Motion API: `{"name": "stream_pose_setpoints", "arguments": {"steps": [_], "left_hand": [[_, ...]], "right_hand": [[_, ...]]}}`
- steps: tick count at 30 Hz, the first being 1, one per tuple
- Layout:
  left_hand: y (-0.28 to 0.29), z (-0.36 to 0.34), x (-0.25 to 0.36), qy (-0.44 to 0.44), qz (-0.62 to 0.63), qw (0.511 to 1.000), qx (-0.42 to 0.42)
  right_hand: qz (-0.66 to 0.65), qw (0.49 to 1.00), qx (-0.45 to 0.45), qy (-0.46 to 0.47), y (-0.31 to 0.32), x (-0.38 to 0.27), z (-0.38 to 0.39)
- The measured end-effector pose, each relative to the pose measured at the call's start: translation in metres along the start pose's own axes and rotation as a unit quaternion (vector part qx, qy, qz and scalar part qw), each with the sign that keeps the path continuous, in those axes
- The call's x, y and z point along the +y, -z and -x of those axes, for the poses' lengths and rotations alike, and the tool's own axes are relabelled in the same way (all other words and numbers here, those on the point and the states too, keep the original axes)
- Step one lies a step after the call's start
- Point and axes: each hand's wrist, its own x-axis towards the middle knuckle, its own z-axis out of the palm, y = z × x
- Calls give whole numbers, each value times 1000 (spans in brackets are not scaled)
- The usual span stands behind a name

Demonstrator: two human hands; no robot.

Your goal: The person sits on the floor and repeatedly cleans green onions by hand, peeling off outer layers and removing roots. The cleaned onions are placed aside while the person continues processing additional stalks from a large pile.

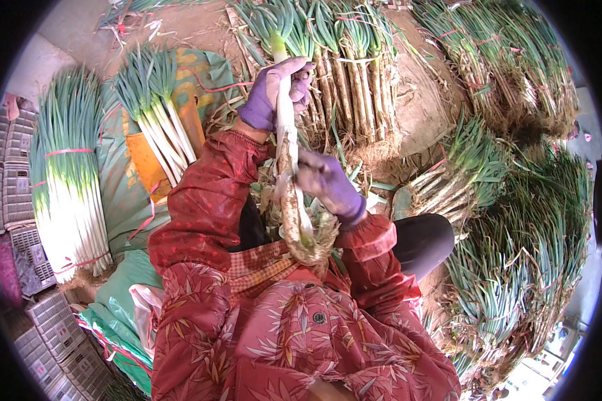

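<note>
The long white-stalked green onion, held upright before us: we are gripping it with our gloved left hand clenched above, right hand grasping midway, peeling dirty skin rootward.

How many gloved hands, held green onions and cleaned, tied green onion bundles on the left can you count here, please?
Purple-gloved hands: 2, the left hand and the right hand.
Green onion held in both hands: 1.
Cleaned, tied bundles on the left: 2, the big bundle and the small bundle.
Total: 5.
</note>
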Motion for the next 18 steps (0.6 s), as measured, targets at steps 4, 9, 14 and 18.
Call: {"name": "stream_pose_setpoints", "arguments": {"steps": [4,9,14,18], "left_hand": [[-19,5,-1,29,-11,997,70],[-11,5,-8,17,20,1000,16],[-12,9,-8,56,-9,998,7],[-6,7,1,5,-52,996,69]], "right_hand": [[56,997,-19,53,-3,3,12],[151,980,-43,123,18,22,-8],[375,922,-51,75,22,26,-9],[-16,989,38,-144,27,18,31]]}}
